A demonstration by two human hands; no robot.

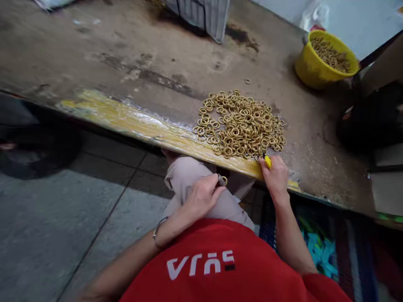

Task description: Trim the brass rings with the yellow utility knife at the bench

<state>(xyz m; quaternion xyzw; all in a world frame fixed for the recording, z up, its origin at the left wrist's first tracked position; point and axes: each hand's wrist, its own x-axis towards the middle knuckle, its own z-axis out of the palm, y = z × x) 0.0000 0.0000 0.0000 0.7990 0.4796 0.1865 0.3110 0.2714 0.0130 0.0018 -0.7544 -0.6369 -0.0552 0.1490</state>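
A heap of brass-coloured metal rings (244, 121) lies near the front edge of the worktable (126, 67). My right hand (276, 174) is closed around a small yellow-handled tool (268, 162) at the heap's near edge. Its dark tip is close to the rings, and its exact kind is hard to make out. Above my lap, my left hand (204, 193) is closed on a brass ring (224, 180). Something greyish shows beside that ring at the fingertips, too small to name.
A yellow bucket (310, 69) full of small brass-coloured pieces stands at the back right. A grey ribbed container (201, 16) sits at the back. One loose ring (247, 81) lies behind the heap. Yellow tape (126, 117) covers part of the front edge. A dark object (371, 117) is at right.
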